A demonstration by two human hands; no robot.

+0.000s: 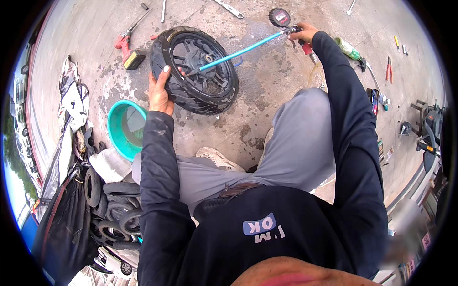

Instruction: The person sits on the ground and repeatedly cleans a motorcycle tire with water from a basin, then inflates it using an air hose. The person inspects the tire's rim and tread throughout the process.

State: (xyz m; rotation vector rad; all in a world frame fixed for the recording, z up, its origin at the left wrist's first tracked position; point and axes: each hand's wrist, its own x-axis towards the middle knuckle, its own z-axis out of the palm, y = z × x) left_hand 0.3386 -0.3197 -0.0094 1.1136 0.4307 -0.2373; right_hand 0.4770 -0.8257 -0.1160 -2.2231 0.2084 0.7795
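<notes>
A black motorcycle wheel with its tyre fitted leans tilted on the concrete ahead of me. My left hand grips its near left side, thumb over the tread and a fingertip showing at the rim. In my right hand is a tyre inflator with a red part. Its round dial gauge sits just left of that hand. From the inflator a blue hose runs across the wheel to a metal end at the rim; whether it is seated on the valve I cannot tell.
A red cordless impact wrench lies left of the wheel. Nearer stands a teal basin of water. Old tyres are piled at lower left. To the right lie a green spray can and red-handled pliers. A spanner lies beyond.
</notes>
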